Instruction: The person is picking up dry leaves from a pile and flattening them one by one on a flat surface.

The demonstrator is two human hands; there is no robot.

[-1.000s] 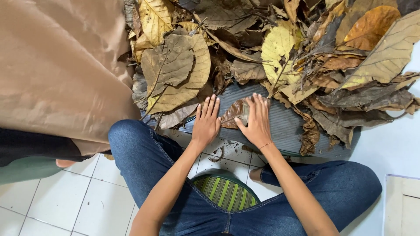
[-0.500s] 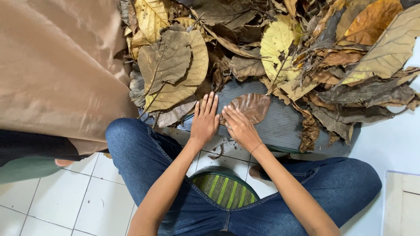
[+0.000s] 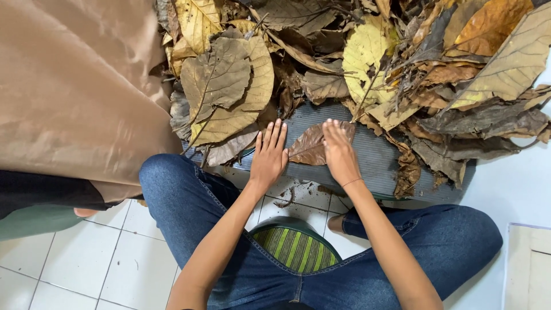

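Leaves, dry and brown and yellow, lie in a big heap (image 3: pixel 367 63) on the white tile floor (image 3: pixel 69 258), next to a big tan cloth (image 3: pixel 74 86). A grey ribbed mat (image 3: pixel 373 155) pokes out under the heap, flat like a work spot. One brown leaf (image 3: pixel 307 146) lies on it. The left hand (image 3: pixel 268 155) rests flat beside the leaf, fingers spread. The right hand (image 3: pixel 340 152) presses its edge, open and holding nothing, so the leaf stays flat.

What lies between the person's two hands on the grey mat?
In the head view, a brown dried leaf lies flat on the grey mat between the left hand and the right hand, which partly covers its right edge.
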